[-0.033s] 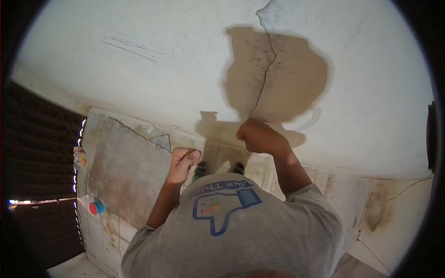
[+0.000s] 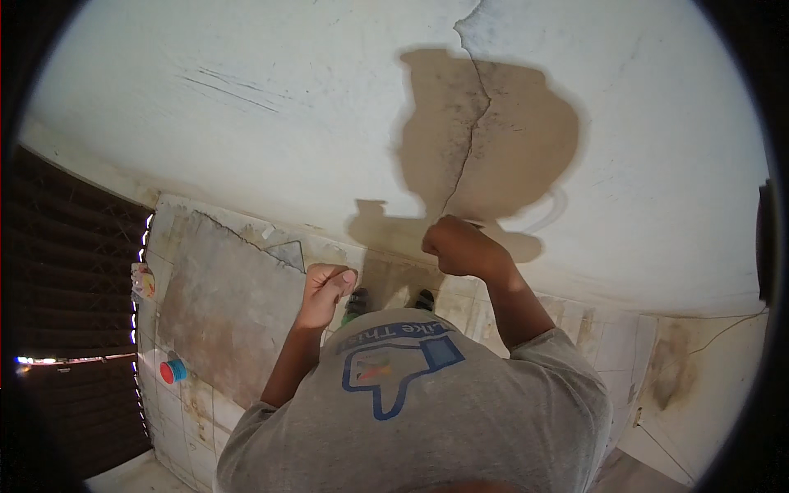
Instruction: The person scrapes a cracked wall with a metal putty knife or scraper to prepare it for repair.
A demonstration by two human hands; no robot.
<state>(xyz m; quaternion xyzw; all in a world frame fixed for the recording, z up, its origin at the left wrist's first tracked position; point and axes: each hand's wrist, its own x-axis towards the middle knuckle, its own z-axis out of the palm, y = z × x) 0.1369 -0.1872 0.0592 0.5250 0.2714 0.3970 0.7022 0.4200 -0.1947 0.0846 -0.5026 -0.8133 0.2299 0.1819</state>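
Note:
A white wall fills the upper part of the head view, with a long jagged crack running down it. My right hand is closed at the crack's lower end, knuckles toward the wall. A thin dark sliver shows just above that hand; whether it is a held tool or shadow is unclear, as the fingers hide their inner side. Lower and to the left, my left hand makes a fist with the thumb folded over, apart from the wall, nothing visible in it.
My shadow falls across the crack. On the tiled floor at left lie a grey worn patch and a red-and-blue round container. A dark slatted shutter stands at far left. My feet are close to the wall's base.
My right hand has shifted very slightly down and to the right, and the dark sliver above it shows more. My left hand stays nearly where it was.

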